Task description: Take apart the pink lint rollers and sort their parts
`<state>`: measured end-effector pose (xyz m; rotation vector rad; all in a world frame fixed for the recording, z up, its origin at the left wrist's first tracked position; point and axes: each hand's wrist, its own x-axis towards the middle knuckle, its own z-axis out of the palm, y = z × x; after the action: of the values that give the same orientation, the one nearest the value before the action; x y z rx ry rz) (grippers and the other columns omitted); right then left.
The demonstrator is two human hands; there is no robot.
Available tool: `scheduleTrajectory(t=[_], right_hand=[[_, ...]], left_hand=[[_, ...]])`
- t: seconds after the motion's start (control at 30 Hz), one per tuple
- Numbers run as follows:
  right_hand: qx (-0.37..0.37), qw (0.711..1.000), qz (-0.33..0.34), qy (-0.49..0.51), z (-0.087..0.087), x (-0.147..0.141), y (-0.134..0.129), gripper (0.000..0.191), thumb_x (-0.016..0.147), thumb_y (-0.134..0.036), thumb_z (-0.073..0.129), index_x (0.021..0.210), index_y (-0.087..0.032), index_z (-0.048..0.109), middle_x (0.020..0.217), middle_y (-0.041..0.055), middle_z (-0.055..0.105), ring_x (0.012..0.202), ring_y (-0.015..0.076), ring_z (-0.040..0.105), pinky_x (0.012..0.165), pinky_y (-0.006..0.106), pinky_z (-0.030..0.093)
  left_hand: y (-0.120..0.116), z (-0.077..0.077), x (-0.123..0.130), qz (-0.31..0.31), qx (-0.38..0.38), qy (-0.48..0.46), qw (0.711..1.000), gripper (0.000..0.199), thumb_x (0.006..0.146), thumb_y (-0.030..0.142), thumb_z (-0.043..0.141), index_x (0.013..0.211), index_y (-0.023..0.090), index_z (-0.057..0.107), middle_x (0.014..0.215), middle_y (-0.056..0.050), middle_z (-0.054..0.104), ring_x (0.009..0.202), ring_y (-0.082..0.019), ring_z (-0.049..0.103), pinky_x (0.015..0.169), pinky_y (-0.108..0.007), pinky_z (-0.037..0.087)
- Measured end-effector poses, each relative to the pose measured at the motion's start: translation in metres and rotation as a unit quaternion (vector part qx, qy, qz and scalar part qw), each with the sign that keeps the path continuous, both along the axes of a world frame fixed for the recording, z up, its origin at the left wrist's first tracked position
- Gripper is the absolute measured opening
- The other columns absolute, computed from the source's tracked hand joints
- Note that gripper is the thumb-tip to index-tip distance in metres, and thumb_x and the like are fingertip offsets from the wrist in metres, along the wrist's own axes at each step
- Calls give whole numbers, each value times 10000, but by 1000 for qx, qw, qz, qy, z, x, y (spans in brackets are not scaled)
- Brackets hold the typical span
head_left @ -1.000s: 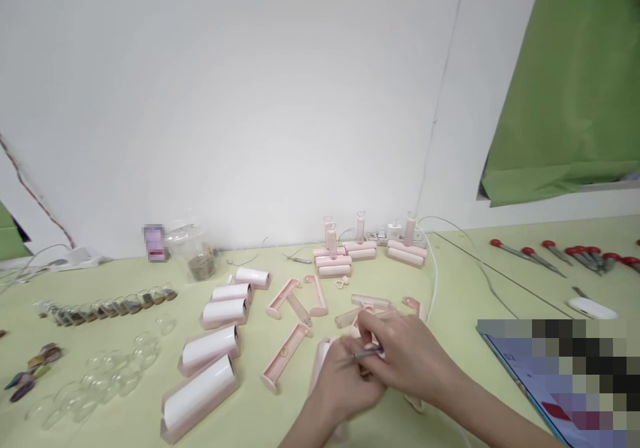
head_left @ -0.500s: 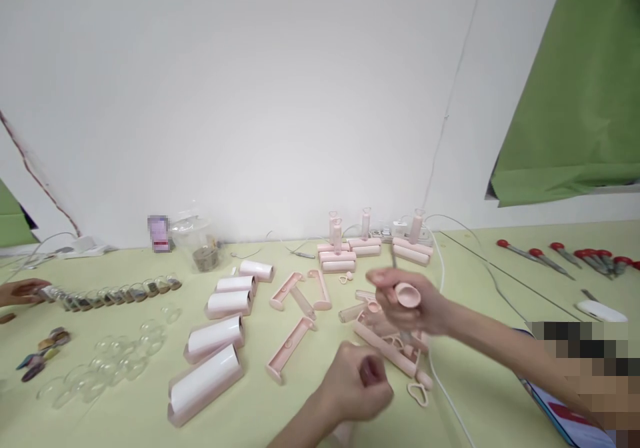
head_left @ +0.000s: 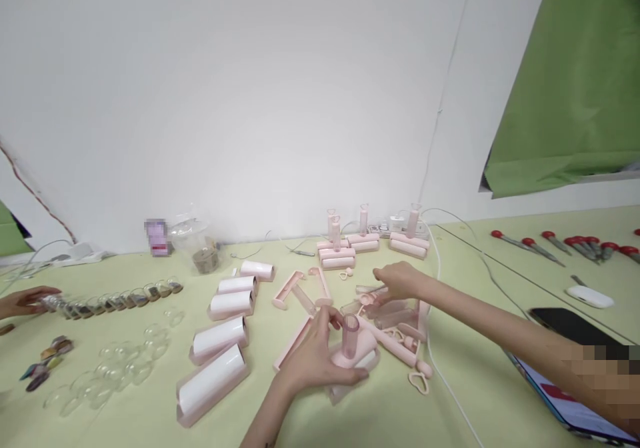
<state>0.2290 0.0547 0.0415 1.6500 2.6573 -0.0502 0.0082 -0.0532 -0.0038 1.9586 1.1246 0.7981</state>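
Observation:
My left hand (head_left: 313,358) is curved around a pink lint roller (head_left: 367,348), its thumb along the near side and fingers behind. A translucent pink handle tube (head_left: 351,336) stands upright on this roller, its top open. My right hand (head_left: 404,280) reaches down over a heap of pink parts, close to a small pink round piece (head_left: 367,299). Its fingertips are partly hidden, and whether they grip anything does not show. In the heap lie a long pink bar (head_left: 393,348), clear tubes and small pieces. A pink heart-shaped loop (head_left: 419,383) rests at its near end.
White sheet rolls (head_left: 213,385) in pink covers line the left, beside pink frames (head_left: 289,289). Finished-looking rollers (head_left: 336,256) stand by the wall. Clear domes (head_left: 125,365) and another person's hand (head_left: 25,301) are farther left. A white cable (head_left: 440,375), phone (head_left: 575,325) and red-tipped tools (head_left: 543,251) lie right.
My left hand has opened from a fist and gone around the roller, whose upright tube now shows. My right hand has lowered onto the heap; the round pink piece no longer shows in its grasp.

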Motion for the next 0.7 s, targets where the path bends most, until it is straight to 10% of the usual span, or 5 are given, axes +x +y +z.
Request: scheduleTrajectory(t=[0.17, 0.3, 0.5, 0.7], right_hand=[[-42, 997, 29, 54, 32, 9, -40, 343, 716, -510, 518, 592, -191, 496, 539, -7, 518, 519, 149, 494, 456, 226, 263], [-85, 964, 37, 249, 13, -22, -82, 416, 609, -445, 663, 935, -244, 502, 601, -58, 513, 537, 134, 470, 455, 206, 278], [-24, 949, 22, 314, -3, -57, -87, 47, 728, -203, 488, 749, -216, 448, 625, -32, 553, 577, 145, 503, 509, 233, 318], [95, 839, -30, 535, 36, -30, -79, 103, 732, -304, 557, 730, -214, 508, 580, -29, 533, 487, 118, 510, 433, 207, 386]], left_hand=[[-13, -25, -14, 32, -68, 23, 997, 568, 529, 294, 710, 984, 222, 379, 988, -24, 457, 917, -206, 482, 784, -300, 397], [-9, -42, -6, 38, -52, -66, 996, 563, 620, 136, 588, 1106, 216, 316, 1062, -59, 473, 1033, -200, 471, 891, -317, 366], [-5, -42, -7, 69, -80, -101, 989, 697, 628, 176, 633, 1202, 191, 238, 1114, -97, 485, 1101, -233, 451, 954, -367, 324], [-6, -42, -12, 129, -64, -151, 978, 882, 521, 328, 737, 1242, 183, 250, 1267, -130, 384, 1201, -278, 340, 1002, -390, 267]])
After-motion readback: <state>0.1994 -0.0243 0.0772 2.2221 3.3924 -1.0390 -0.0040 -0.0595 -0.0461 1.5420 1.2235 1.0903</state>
